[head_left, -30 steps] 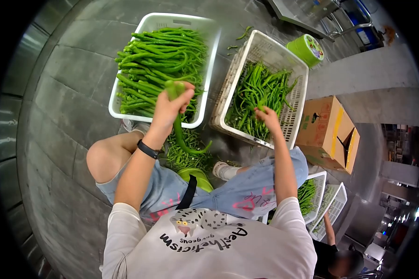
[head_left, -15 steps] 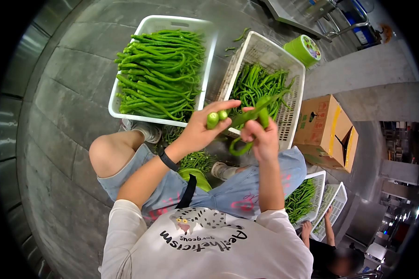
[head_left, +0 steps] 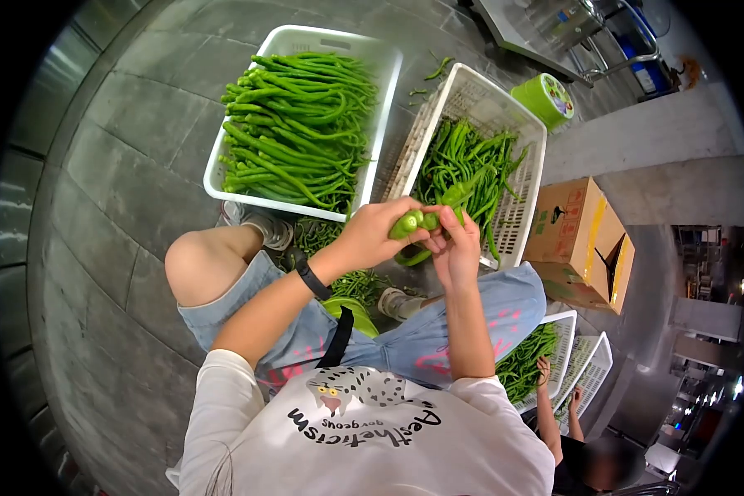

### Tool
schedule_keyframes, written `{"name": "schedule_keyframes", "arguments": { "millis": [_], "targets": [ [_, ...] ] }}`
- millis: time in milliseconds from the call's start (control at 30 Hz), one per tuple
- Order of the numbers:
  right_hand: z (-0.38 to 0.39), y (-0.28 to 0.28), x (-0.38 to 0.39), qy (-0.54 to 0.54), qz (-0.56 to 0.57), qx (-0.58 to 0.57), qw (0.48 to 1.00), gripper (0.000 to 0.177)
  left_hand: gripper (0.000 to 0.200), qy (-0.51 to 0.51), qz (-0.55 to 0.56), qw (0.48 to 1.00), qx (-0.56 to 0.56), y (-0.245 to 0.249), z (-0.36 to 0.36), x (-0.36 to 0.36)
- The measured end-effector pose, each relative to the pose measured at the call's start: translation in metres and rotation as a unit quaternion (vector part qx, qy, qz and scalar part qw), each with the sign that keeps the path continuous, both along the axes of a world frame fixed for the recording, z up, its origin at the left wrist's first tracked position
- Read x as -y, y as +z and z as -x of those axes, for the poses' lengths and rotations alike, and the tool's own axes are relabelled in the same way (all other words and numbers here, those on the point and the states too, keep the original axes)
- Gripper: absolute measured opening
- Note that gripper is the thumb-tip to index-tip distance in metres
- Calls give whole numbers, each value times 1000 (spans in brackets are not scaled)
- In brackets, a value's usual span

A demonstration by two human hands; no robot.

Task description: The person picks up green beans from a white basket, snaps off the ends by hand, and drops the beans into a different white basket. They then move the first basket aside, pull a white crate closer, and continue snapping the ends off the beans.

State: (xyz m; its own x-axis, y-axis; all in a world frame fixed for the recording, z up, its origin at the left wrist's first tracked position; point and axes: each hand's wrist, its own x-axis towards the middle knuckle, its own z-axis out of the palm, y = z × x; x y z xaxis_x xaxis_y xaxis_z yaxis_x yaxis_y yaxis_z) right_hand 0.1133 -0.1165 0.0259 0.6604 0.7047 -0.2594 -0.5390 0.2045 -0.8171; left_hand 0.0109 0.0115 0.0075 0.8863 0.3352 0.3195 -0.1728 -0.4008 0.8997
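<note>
My left hand (head_left: pixel 374 235) is closed around a few long green chili peppers (head_left: pixel 405 224), their blunt ends showing at the thumb side. Close against it, my right hand (head_left: pixel 458 248) pinches the green peppers near their ends, fingers and thumb together. Part of one pepper curls below the hands. Just beyond them stands a white slatted crate (head_left: pixel 534 188) with loose, tangled peppers (head_left: pixel 463 157). Ahead and to the left, a white tub (head_left: pixel 215 175) bears long peppers (head_left: pixel 302 128) laid mostly side by side.
Between my legs is a green bucket (head_left: pixel 357 314), with stem bits (head_left: pixel 357 285) behind it. A cardboard box (head_left: pixel 564 217) and a green round container (head_left: pixel 542 101) stand right. At lower right, another person's hands (head_left: pixel 543 372) reach over white crates (head_left: pixel 564 364) of peppers. Scraps lie on the floor.
My hands have come together, the right moving left towards the left hand's peppers. The pepper that stuck up from my right hand has dropped lower. The other person's hands have shifted.
</note>
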Motion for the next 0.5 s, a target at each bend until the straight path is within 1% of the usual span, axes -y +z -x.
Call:
{"name": "schedule_keyframes", "arguments": {
  "millis": [100, 200, 300, 400, 500],
  "targets": [
    [-1, -4, 0, 8, -21, -69, 997, 22, 26, -31, 91, 995, 9, -1, 1, 4],
    [-4, -12, 4, 38, -24, -110, 993, 24, 25, -60, 96, 993, 19, 2, 3, 1],
    [-6, -17, 7, 47, -17, -147, 988, 27, 24, -66, 53, 996, -4, 2, 5, -1],
    [-6, -17, 10, 61, -39, -210, 975, 29, 24, -67, 41, 996, 38, -1, 5, -1],
    [-2, -10, 7, 63, -64, -225, 970, 29, 22, -78, 104, 991, 31, 1, 6, -7]
  ]
}}
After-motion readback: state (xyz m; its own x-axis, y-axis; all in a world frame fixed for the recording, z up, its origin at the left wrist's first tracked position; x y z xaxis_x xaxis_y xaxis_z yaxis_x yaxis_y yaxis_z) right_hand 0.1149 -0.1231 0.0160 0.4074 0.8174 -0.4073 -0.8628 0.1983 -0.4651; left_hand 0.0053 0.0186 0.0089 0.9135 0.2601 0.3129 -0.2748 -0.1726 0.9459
